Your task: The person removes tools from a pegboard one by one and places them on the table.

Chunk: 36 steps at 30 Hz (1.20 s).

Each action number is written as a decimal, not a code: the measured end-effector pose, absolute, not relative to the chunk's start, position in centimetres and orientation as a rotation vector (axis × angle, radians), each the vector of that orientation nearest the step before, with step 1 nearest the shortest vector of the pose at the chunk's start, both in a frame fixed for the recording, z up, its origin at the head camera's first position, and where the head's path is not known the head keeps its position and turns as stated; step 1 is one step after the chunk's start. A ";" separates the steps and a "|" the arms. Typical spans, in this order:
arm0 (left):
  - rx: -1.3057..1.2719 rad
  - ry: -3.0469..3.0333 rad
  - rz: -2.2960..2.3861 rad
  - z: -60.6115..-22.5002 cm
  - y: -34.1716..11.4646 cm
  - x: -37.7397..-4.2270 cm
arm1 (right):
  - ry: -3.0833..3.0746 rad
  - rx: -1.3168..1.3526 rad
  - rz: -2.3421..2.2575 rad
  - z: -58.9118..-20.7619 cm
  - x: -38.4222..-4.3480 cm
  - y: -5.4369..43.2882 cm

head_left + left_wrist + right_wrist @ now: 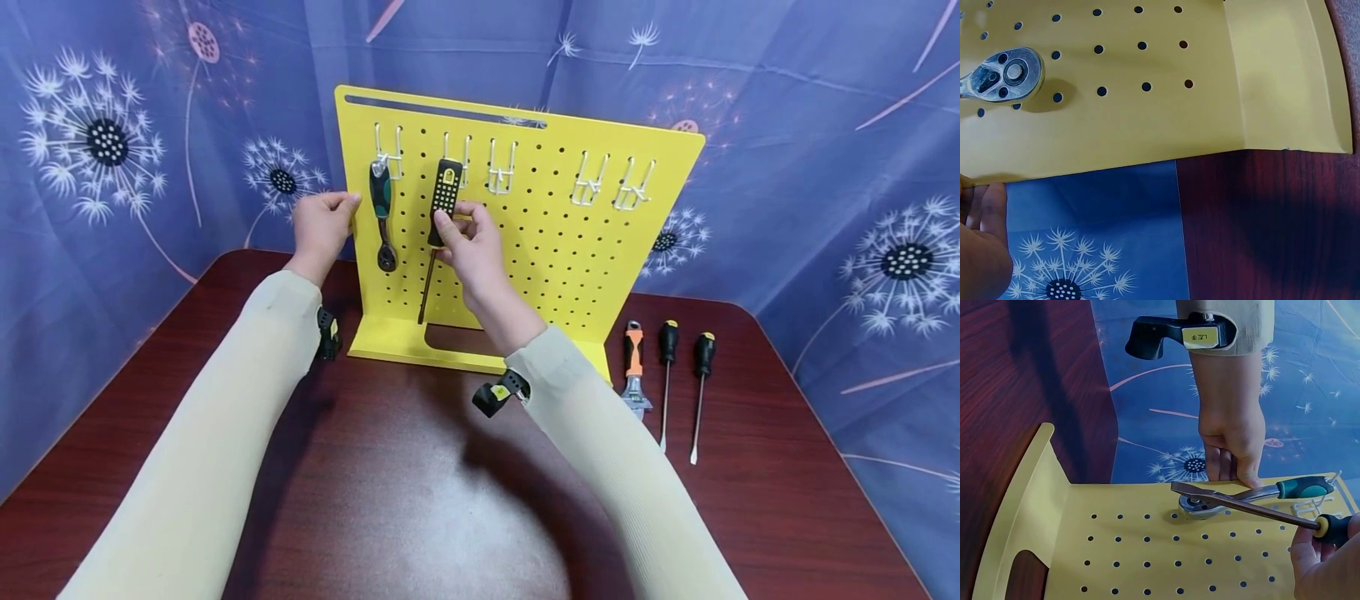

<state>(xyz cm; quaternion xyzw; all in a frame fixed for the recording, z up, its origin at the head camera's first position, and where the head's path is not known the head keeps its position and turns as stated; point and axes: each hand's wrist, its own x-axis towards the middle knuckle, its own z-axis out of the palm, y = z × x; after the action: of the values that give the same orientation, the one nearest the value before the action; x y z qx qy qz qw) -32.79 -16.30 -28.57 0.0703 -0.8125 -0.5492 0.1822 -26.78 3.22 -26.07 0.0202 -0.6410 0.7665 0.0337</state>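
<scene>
A flathead screwdriver (445, 190) with a black and yellow handle hangs blade-down in front of the yellow pegboard (645, 217). My right hand (477, 247) pinches the lower part of its handle between thumb and fingers, and the handle top overlaps the second white hook (466, 150) from the left. At the board's left edge my left hand (318, 232) pinches the rim, its thumb and fingertips right at the edge. Between the two hands, a ratchet wrench (381, 192) with a green and black handle hangs from the leftmost hook, its round silver head (1015, 74) down.
Several more white hooks (587, 179) line the board's upper part. Right of its base, an orange-handled adjustable wrench (633, 354) and two black-handled screwdrivers (667, 358) lie on the dark red table (390, 467). A blue dandelion-print curtain (465, 50) stands behind.
</scene>
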 end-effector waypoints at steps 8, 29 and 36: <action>0.197 -2.276 -1.581 -28.5 -16.3 -32.7 | -1.987 0.054 2.340 -25.9 -26.6 3.2; 0.180 -2.317 -1.559 -28.7 -16.5 -32.6 | -2.068 0.161 2.275 -25.1 -24.1 4.3; 0.206 -2.325 -1.568 -28.7 -16.5 -32.7 | -2.069 0.166 2.292 -25.2 -23.2 5.7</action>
<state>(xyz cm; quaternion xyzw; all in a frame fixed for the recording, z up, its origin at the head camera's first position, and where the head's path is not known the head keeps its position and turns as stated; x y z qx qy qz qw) -32.71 -16.49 -28.74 0.0723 -0.8156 -0.5501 0.1639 -23.18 5.68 -25.21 0.0538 -0.6689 0.7410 0.0248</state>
